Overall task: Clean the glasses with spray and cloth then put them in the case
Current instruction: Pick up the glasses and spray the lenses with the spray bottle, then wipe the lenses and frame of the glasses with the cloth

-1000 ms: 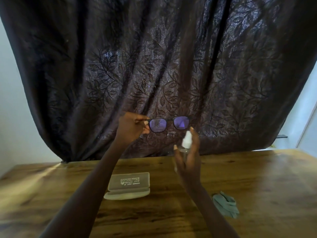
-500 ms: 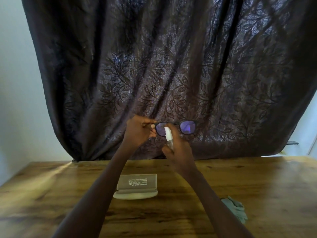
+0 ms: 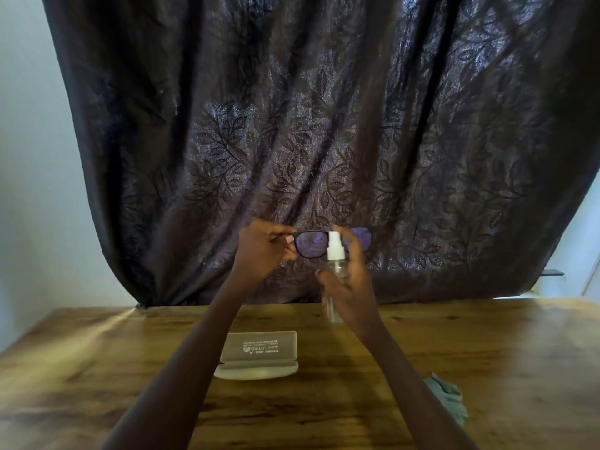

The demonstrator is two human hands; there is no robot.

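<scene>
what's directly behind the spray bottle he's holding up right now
The glasses, pinched at one end by the left hand. The spray bottle in the right hand covers the bridge and part of the right lens. Behind them hangs the dark curtain.

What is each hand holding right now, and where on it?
Left hand pinches the glasses at the frame's left end, by the hinge. Right hand wraps the clear spray bottle around its body.

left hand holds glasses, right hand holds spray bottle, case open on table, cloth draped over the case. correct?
Not quite. In the head view the cloth lies on the table off to the right, apart from the open case. The rest stands: left hand holds the glasses, right hand holds the spray bottle.
</scene>
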